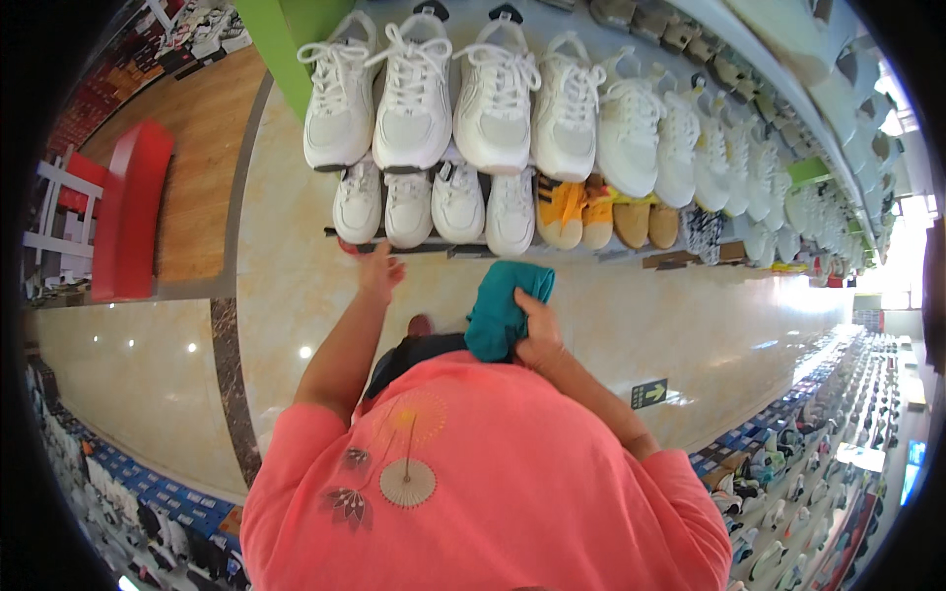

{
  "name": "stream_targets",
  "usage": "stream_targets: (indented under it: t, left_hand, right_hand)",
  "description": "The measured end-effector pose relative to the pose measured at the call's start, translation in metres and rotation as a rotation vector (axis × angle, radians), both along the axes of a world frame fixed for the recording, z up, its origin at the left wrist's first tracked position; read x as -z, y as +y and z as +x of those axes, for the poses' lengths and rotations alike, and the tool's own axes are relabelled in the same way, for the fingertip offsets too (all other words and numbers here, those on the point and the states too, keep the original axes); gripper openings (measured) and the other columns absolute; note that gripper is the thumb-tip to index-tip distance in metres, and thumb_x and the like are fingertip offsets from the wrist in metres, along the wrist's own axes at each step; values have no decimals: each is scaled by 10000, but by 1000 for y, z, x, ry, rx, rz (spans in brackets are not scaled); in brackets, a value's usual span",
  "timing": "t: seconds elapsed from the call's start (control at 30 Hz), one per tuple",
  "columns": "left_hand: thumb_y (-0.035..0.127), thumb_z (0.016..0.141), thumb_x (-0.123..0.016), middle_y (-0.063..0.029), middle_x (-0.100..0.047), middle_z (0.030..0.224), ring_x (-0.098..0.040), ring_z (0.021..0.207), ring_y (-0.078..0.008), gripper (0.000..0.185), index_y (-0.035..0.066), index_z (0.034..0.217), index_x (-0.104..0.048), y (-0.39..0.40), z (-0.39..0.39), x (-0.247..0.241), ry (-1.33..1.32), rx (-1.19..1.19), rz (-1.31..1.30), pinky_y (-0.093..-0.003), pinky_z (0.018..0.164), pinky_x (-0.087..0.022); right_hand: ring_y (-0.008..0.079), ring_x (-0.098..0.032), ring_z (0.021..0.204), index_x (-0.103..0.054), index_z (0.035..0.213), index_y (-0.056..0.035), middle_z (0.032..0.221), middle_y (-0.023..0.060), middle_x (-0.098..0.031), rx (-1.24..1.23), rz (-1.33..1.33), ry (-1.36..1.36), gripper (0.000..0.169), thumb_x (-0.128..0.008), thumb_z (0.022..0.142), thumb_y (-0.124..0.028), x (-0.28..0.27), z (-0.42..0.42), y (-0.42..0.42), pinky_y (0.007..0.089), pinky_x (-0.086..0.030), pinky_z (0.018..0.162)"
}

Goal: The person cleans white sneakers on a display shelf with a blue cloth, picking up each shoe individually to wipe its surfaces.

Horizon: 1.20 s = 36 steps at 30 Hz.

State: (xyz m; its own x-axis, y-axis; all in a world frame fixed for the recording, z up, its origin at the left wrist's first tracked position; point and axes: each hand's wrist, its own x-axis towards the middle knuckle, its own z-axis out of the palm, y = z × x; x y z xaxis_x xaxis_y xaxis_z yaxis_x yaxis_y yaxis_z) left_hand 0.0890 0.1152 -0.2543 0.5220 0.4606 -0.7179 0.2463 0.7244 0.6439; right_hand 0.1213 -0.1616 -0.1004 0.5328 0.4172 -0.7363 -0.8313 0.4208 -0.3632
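Note:
My right hand (538,325) grips a folded teal cloth (502,306) in front of my waist. My left hand (380,275) reaches to the lower shelf's front edge, just below a small white shoe (408,210); its fingertips are near that shoe's toe, and whether they touch it I cannot tell. The fingers are partly spread and nothing shows in them. Above the small white shoes stands a row of larger white lace-up sneakers (414,111), toes towards me. To their right on the lower level are yellow-orange shoes (560,210) and tan shoes (632,224).
Long shoe shelves run off to the right, with a green end panel (292,59) at the left. A red bench (133,214) stands at the far left. Behind me are more shoe displays (798,473) and stacked blue boxes (162,495). A floor arrow sign (649,394) lies to the right.

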Motion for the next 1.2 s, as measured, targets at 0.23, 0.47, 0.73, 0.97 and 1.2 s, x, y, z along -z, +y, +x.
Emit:
stream_targets:
  t: [0.23, 0.47, 0.73, 0.97, 1.2]
  left_hand:
    - [395, 840, -655, -93, -592, 860, -596, 688, -213, 390, 90, 1031, -503, -70, 36, -45, -245, 261, -240, -341, 614, -517]
    - [429, 851, -624, -59, -591, 983, -588, 839, -217, 464, 87, 1153, -537, -98, 72, -48, -262, 107, -111, -351, 703, -502]
    - [324, 795, -703, -122, -598, 1052, -614, 894, -277, 507, 65, 1184, -505, -80, 85, -29, -292, 78, -72, -410, 654, -527]
    - [229, 898, -590, -137, -587, 1141, -574, 1048, -293, 386, 14, 1206, -501, -70, 82, -29, -378, 181, -180, -455, 926, -449]
    - [246, 877, -625, -101, -573, 1171, -568, 1052, -252, 425, 64, 1229, -472, -75, 78, -61, -252, 213, -117, -408, 875, -463]
  right_hand:
    - [313, -604, 1004, -546, 1164, -22, 1107, 142, -617, -32, 14, -98, 308, -521, 920, -208, -8, 23, -8, 467, -500, 879]
    - [294, -622, 951, -546, 1142, -16, 1063, 131, -628, -33, -9, -84, 282, -537, 915, -182, -12, 45, -29, 459, -517, 840]
    - [289, -611, 975, -534, 1151, -14, 1071, 126, -625, -299, 148, -80, 328, -588, 894, -212, 30, 75, -31, 453, -505, 854]
    - [278, -612, 964, -570, 1123, -44, 1076, 111, -626, -220, 58, -156, 261, -597, 886, -151, 68, 87, -4, 432, -500, 859]
    - [281, -604, 976, -559, 1127, -42, 1080, 104, -616, -98, -61, -179, 248, -583, 887, -96, 52, 86, -1, 442, -499, 865]
